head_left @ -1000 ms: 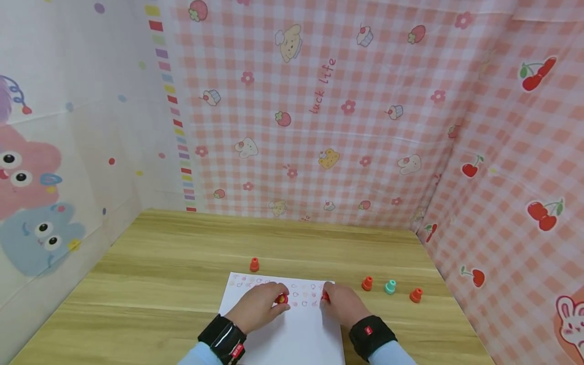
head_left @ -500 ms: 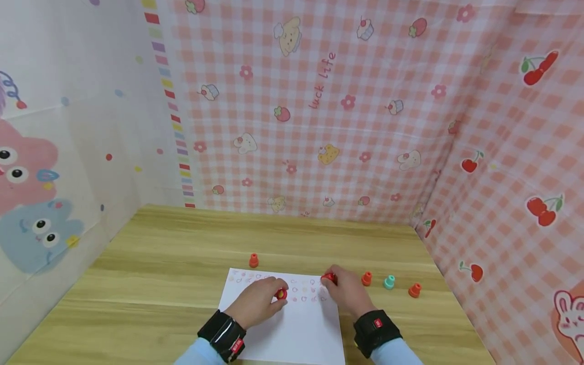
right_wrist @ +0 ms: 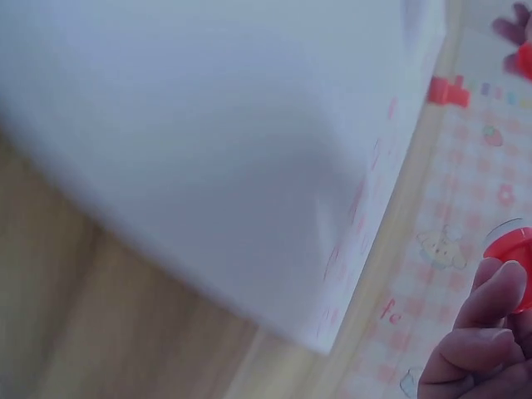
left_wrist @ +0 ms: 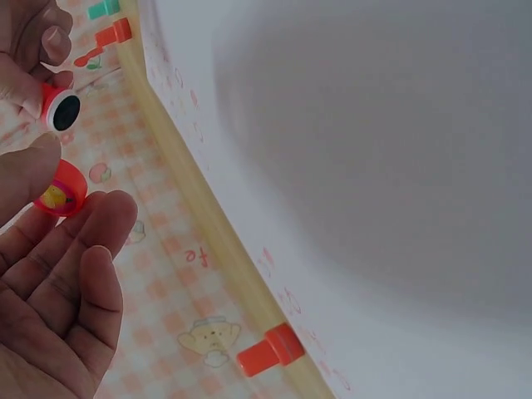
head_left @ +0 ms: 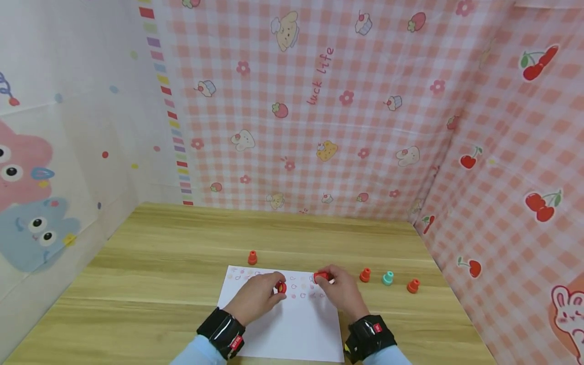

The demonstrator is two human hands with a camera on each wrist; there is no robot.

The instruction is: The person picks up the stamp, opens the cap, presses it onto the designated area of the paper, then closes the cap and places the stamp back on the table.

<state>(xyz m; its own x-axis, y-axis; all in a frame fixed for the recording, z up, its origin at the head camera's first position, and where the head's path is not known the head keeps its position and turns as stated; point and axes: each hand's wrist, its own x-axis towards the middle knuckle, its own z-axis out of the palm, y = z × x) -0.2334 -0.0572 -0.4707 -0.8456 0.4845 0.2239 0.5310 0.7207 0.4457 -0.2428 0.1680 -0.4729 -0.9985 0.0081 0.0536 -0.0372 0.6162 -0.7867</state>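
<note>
My left hand [head_left: 255, 296] pinches a small round red stamp [left_wrist: 72, 184] between thumb and fingers, with a yellow picture showing on its end. In my right hand [head_left: 341, 291] is another red stamp [head_left: 321, 276], gripped above the paper's upper right part. The left wrist view shows this one's white rim and dark round face [left_wrist: 66, 110]. Under both hands lies a white sheet of paper [head_left: 292, 329]. Rows of small pink and red printed marks [head_left: 303, 295] run across its upper part, partly hidden by my left hand.
A red cone-shaped piece [head_left: 253, 257] stands behind the paper. To the right are a red piece [head_left: 365, 275], a teal piece [head_left: 388, 278] and an orange-red piece [head_left: 413, 286] in a row. Patterned cloth walls [head_left: 292, 126] border the wooden table [head_left: 150, 284].
My right hand has lifted its stamp off the paper, moved up, and turned so more of the red stamp shows. My left hand has stayed nearly in place with its stamp.
</note>
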